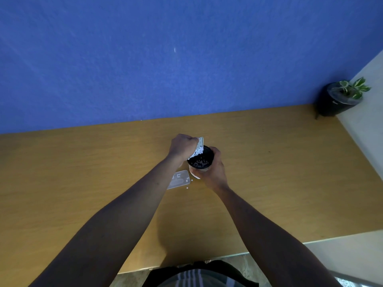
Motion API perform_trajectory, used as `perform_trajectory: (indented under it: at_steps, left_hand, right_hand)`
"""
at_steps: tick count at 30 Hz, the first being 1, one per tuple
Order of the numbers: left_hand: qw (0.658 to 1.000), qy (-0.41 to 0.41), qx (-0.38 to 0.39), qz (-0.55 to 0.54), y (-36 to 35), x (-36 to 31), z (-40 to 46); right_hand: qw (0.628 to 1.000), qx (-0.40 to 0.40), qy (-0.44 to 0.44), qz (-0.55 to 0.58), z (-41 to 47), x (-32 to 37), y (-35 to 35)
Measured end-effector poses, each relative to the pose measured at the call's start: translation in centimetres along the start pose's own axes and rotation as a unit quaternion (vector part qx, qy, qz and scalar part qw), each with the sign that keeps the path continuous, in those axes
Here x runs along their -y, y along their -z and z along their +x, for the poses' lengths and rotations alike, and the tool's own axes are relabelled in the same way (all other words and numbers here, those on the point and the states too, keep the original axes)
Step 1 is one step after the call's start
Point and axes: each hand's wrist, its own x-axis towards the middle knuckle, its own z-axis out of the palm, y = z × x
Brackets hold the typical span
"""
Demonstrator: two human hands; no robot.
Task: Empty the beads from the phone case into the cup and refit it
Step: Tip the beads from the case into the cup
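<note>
Tipping the clear phone case in your clenched left hand, white beads falling into the black cup your right hand wraps; second clear shell flat at its 7 o'clock.

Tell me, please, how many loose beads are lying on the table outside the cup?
3 that I can make out: one bead beside the cup, one at the clear case piece, one nearer the person. Others may hide under the hands.
</note>
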Motion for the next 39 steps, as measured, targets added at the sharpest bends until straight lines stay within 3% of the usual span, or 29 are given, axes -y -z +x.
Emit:
perform_trajectory:
  at_steps: [16,25,34,39]
  left_hand:
    - [0.989,-0.080,-0.004,0.125,-0.7,-0.3,-1.6]
    - [0.965,-0.108,-0.012,0.239,-1.2,-0.2,-2.2]
    - [0.963,-0.104,-0.039,0.245,-1.1,-1.2,-2.4]
    - [0.948,-0.154,-0.046,0.273,-1.1,-0.9,-2.5]
  right_hand:
    - [1.000,-0.001,-0.009,0.003,0.3,0.3,-0.5]
    - [1.000,0.002,-0.007,-0.004,0.3,0.4,-0.9]
    - [1.000,-0.003,0.001,0.008,-0.1,0.7,-0.7]
    - [1.000,-0.001,-0.002,0.006,-0.2,0.7,-0.6]
